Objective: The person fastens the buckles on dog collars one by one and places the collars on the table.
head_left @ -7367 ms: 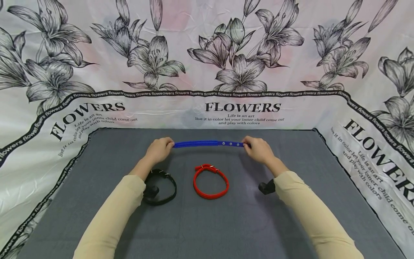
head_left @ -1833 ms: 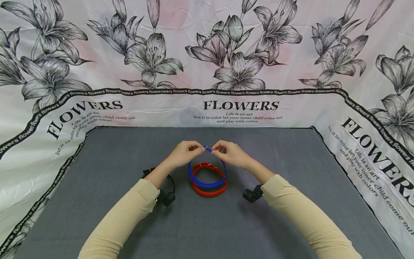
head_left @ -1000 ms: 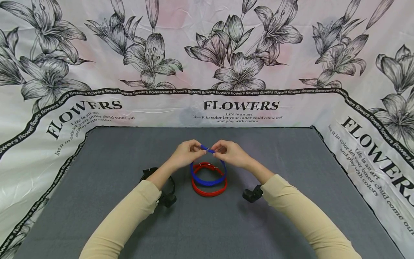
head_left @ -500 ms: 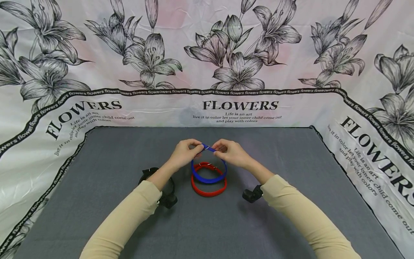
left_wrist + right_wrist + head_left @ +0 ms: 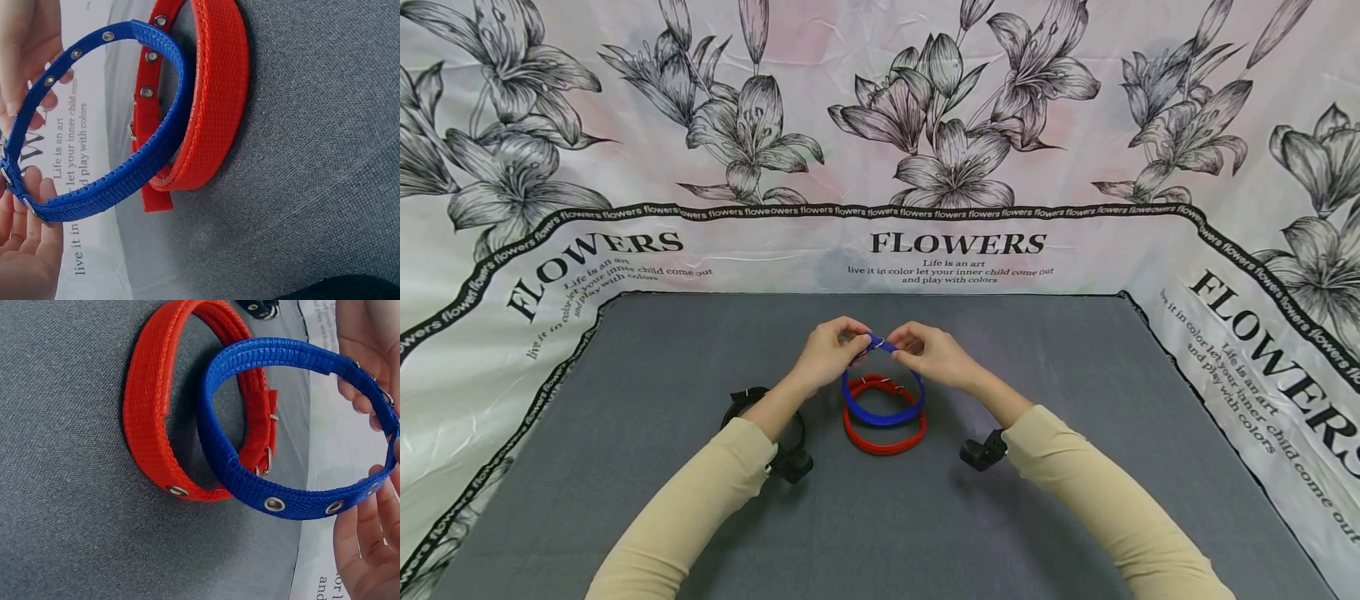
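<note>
A blue collar [image 5: 886, 419], bent into a loop, hangs between both hands just above the table. My left hand [image 5: 829, 357] pinches it on the buckle side. My right hand [image 5: 937, 358] pinches the strap with the metal eyelets. Both ends meet at the metal buckle [image 5: 880, 342] between the fingertips; how far the strap runs through it is partly hidden by fingers. Behind the blue loop in the wrist views, a red collar [image 5: 219, 94] with its buckle fastened rests on the table.
On the grey tablecloth [image 5: 880, 533], a black collar [image 5: 741, 402] lies partly hidden under the left forearm. A black wrist camera [image 5: 983, 451] sits at the right wrist, another camera [image 5: 792, 463] at the left. A flower-printed cloth [image 5: 955, 167] covers the back.
Seven seconds ago the blue collar was stretched straight between the hands; now it is a loop with its ends together. Over the last second the fingers shifted slightly at the buckle.
</note>
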Tool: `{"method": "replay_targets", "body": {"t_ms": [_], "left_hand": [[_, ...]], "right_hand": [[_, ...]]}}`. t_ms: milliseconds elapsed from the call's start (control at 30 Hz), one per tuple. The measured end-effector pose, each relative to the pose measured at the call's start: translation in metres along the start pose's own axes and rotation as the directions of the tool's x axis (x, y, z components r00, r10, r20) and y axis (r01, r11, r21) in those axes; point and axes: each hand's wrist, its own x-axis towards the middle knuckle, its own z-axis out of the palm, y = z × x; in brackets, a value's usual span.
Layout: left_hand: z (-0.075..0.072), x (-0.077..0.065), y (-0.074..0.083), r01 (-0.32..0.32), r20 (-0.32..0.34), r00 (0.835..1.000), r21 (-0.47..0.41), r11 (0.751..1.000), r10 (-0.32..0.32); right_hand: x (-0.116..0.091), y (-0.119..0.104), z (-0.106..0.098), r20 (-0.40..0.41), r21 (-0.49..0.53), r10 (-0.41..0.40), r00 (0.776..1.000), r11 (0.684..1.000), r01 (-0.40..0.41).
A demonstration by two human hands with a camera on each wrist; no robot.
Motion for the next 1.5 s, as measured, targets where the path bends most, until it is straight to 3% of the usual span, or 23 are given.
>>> {"method": "replay_targets", "body": {"t_ms": [333, 500, 767, 1000, 1267, 1500], "left_hand": [[0.0026, -0.0008, 0.0016, 0.005, 0.041, 0.999, 0.015, 1.000, -0.006], [0.0024, -0.0019, 0.0018, 0.003, 0.049, 0.999, -0.013, 1.000, -0.002], [0.0012, -0.0023, 0.0017, -0.006, 0.010, 1.000, -0.070, 0.998, 0.007], [0.0017, -0.0027, 0.0036, 0.030, -0.004, 1.000, -0.142, 0.989, -0.031], [0.0036, -0.0026, 0.0064, 0.047, -0.022, 0.998, -0.154, 0.987, -0.051], [0.0050, -0.0028, 0.0054, 0.052, -0.023, 0.998, -0.141, 0.989, -0.056]], "right_hand": [[0.0048, -0.0003, 0.0048, -0.007, -0.007, -0.039, 0.999, 0.999, 0.039], [0.0051, -0.0020, 0.0066, 0.002, 0.015, -0.015, 1.000, 1.000, 0.015], [0.0042, -0.0017, 0.0049, 0.029, 0.064, 0.049, 0.998, 0.997, -0.051], [0.0026, 0.0009, 0.0036, 0.038, 0.087, 0.091, 0.995, 0.992, -0.094], [0.0032, 0.0004, 0.0039, 0.014, 0.132, 0.037, 0.999, 0.990, -0.039], [0.0026, -0.0009, 0.0047, 0.024, 0.177, 0.052, 0.998, 0.983, -0.055]]}}
